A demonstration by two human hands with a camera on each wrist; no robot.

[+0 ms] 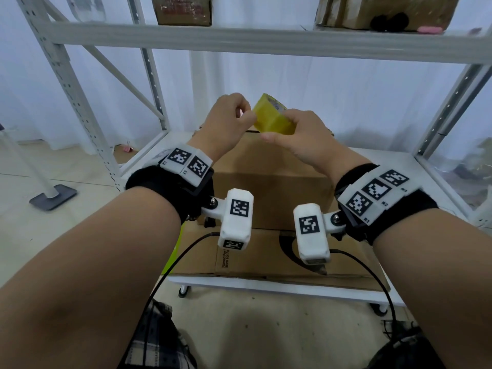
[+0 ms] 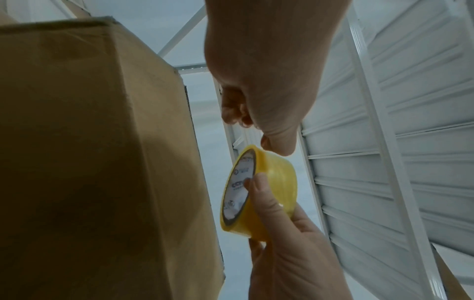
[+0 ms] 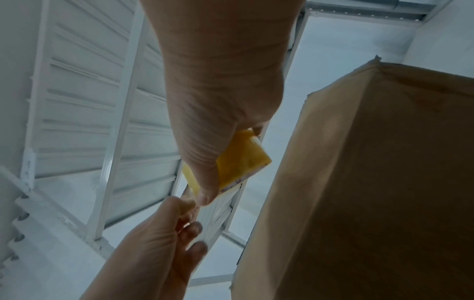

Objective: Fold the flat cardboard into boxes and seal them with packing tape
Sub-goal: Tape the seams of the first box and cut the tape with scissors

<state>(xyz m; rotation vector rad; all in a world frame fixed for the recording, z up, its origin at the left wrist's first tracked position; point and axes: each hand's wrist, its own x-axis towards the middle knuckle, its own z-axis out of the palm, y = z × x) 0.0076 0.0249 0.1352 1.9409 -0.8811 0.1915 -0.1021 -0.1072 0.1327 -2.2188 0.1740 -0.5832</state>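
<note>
Nearest, flat cardboard (image 1: pixel 266 257) on the low white worktop (image 1: pixel 292 284), printed side up, waiting its turn to be folded. On top of it, an upright box (image 1: pixel 269 187), already erected, standing directly under the raised hands, probably so the tape can drop straight onto its top seam; whether that top is closed cannot be told from these views.

Above the box, held clear of it in mid-air, a yellow tape roll (image 1: pixel 274 119). Right hand (image 1: pixel 300 139) curled round the roll, thumb on the outer band, fingers hooked over the rim towards the printed core, a firm hold apparently meant to steady the roll against a pull. Left hand (image 1: pixel 231 115) just beside it, thumb and forefinger drawn together in a pinch at the roll's near edge, other fingers loosely curled; probably picking for the loose end of the tape. No free strip visible, so whether the pinch actually has the end cannot be told. Roll tilted, its broad band turned towards the left fingertips, seemingly to bring the edge within reach of a nail.

Farther off, white metal shelving (image 1: pixel 266 41) around and above the worktop, more boxes (image 1: pixel 183 9) on the upper shelf, pale curtain behind.
</note>
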